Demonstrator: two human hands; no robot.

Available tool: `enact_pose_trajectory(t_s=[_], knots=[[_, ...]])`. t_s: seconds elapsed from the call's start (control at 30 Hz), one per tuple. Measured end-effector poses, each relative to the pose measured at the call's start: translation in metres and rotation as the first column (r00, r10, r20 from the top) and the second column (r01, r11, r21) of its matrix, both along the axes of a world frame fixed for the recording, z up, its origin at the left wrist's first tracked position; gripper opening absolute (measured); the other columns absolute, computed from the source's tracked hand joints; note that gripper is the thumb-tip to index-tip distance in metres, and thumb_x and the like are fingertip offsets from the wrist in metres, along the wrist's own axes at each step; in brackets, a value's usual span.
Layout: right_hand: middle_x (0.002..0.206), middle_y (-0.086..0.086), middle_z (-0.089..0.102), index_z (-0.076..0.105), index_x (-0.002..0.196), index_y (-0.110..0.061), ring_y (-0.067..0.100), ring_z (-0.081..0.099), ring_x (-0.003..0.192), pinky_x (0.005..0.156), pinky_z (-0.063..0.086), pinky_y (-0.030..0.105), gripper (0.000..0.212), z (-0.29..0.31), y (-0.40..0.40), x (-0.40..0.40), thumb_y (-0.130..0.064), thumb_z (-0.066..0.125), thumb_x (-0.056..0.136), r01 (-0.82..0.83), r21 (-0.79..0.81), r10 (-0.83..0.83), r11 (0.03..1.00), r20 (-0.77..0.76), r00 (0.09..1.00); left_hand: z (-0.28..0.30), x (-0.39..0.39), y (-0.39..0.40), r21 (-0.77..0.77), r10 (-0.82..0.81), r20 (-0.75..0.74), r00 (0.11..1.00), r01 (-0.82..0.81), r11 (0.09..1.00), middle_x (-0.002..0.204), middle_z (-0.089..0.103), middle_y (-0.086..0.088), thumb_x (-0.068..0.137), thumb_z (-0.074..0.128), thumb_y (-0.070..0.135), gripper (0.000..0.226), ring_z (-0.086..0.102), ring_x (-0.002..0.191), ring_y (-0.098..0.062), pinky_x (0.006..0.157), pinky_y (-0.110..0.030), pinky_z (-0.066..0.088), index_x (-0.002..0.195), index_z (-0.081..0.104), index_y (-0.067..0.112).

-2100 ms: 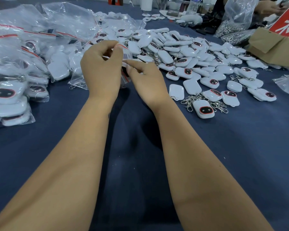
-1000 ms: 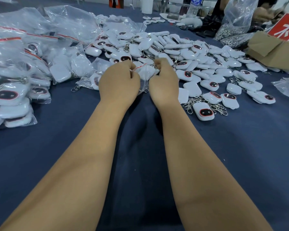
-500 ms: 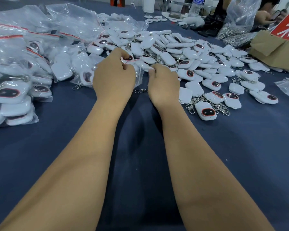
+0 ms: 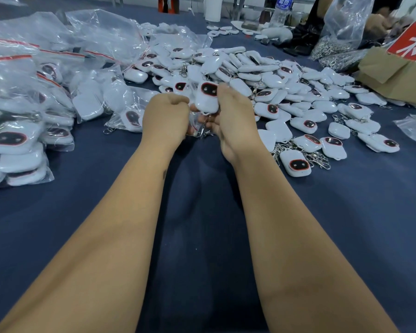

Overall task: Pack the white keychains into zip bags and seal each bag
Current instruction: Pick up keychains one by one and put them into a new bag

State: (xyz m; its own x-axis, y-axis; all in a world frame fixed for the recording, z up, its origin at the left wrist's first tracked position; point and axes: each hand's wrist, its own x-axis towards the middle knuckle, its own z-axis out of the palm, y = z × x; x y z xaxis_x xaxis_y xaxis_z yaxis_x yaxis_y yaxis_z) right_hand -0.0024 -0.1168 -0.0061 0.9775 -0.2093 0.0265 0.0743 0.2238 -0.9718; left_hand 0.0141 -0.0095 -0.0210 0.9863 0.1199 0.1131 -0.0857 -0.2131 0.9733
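**Feeding one keychain into its bag, clasp first**

My left hand [image 4: 165, 117] is curled tight, and I judge it is pinching the mouth of a small zip bag [image 4: 194, 118], though only a sliver of clear film shows between my two hands. My right hand [image 4: 233, 116] grips a white keychain [image 4: 206, 98] upright, dark face towards me, with its metal clasp [image 4: 203, 129] hanging down by my fingertips. The hands are close together, nearly touching, above the blue surface [image 4: 202, 212].

To do this well I should keep the bag's mouth spread, let the clasp drop in first so it cannot snag the film, then slide the body fully below the zip line. Only then should I run the seal from one end to the other, pressing until no gap is left.

Just beyond my hands, towards the far edge, lies the loose pile of keychains [image 4: 262, 75] waiting their turn. Along the left edge sit the filled bags [image 4: 22, 121], with red zip strips showing on some of them, where this one should go once shut.
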Motion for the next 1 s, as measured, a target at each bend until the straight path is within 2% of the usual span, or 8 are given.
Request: enact_pose_trajectory(t_s=[0.07,0.2,0.27,0.37,0.47,0.6,0.77,1.0], knots=[[0.073,0.007,0.068,0.063,0.089,-0.011,0.014,0.056,0.052,0.053,0.047,0.023,0.021,-0.002,0.000,0.001,-0.011,0.045,0.101,-0.089,0.002,0.089,0.996,-0.006,0.996,0.000,0.001,0.000,-0.062,0.014,-0.014,1.000,-0.015,0.998,0.074,0.064,0.001,0.083,0.044,0.009,0.038,0.050,0.048,-0.009,0.048,-0.020,0.036,0.107,0.073,0.013],[0.063,-0.002,0.064,0.066,0.083,-0.010,0.009,0.055,0.052,0.049,0.044,0.018,0.026,-0.007,-0.001,0.001,0.007,0.047,0.088,-0.130,-0.107,0.135,0.986,0.044,0.990,0.007,-0.004,-0.002,-0.230,0.045,-0.046,0.998,-0.054,0.972,0.049,0.055,0.009,0.087,0.052,0.015,0.021,0.048,0.041,-0.009,0.047,-0.020,0.039,0.075,0.070,0.016],[0.060,-0.003,0.061,0.066,0.079,-0.010,0.007,0.053,0.049,0.047,0.042,0.017,0.028,-0.010,0.000,0.002,0.009,0.046,0.086,-0.119,-0.161,0.132,0.980,0.071,0.989,0.005,-0.006,-0.003,-0.202,0.024,-0.007,1.000,-0.025,0.979,0.052,0.051,0.002,0.084,0.050,0.015,0.024,0.046,0.048,-0.016,0.052,-0.024,0.039,0.061,0.058,0.015],[0.059,-0.007,0.062,0.066,0.088,-0.007,0.004,0.053,0.049,0.049,0.043,0.017,0.024,-0.014,0.003,0.001,0.008,0.048,0.085,-0.113,-0.211,0.134,0.971,0.089,0.987,0.001,-0.006,-0.005,-0.117,0.012,0.035,0.999,-0.008,0.993,0.068,0.044,-0.008,0.078,0.043,0.019,0.013,0.038,0.065,-0.019,0.063,-0.036,0.035,0.069,0.050,0.014],[0.062,-0.005,0.065,0.068,0.095,-0.004,0.004,0.056,0.053,0.051,0.046,0.018,0.027,-0.015,0.005,0.000,0.009,0.048,0.083,-0.103,-0.209,0.124,0.973,0.094,0.988,0.000,-0.007,-0.006,-0.115,0.020,0.033,0.999,-0.016,0.993,0.068,0.048,-0.004,0.080,0.043,0.024,0.015,0.041,0.064,-0.017,0.064,-0.035,0.037,0.072,0.053,0.017],[0.072,0.001,0.067,0.065,0.103,-0.003,0.007,0.058,0.057,0.056,0.048,0.024,0.021,-0.013,0.008,-0.001,0.002,0.057,0.084,-0.033,-0.208,0.043,0.978,0.044,0.998,-0.002,-0.006,-0.003,-0.116,-0.014,0.025,1.000,0.017,0.993,0.055,0.049,0.010,0.084,0.049,0.025,0.033,0.043,0.052,-0.010,0.061,-0.032,0.038,0.051,0.050,0.027],[0.077,0.001,0.069,0.058,0.097,-0.020,0.014,0.061,0.068,0.067,0.051,0.032,0.013,-0.017,0.013,-0.003,-0.010,0.061,0.089,0.023,-0.262,-0.018,0.965,0.021,1.000,-0.004,-0.006,-0.004,-0.013,0.007,0.083,0.996,-0.006,1.000,0.046,0.046,0.016,0.089,0.048,0.020,0.030,0.039,0.045,-0.003,0.048,-0.021,0.034,0.058,0.045,0.021],[0.060,-0.015,0.063,0.066,0.093,-0.018,0.002,0.057,0.058,0.058,0.047,0.021,0.015,-0.015,0.006,0.000,-0.007,0.055,0.091,-0.035,-0.244,0.050,0.969,0.056,0.997,-0.004,-0.009,-0.007,-0.020,0.031,0.063,0.998,-0.030,0.999,0.068,0.060,0.009,0.092,0.049,0.028,0.024,0.051,0.059,-0.007,0.066,-0.033,0.046,0.084,0.065,0.012]])
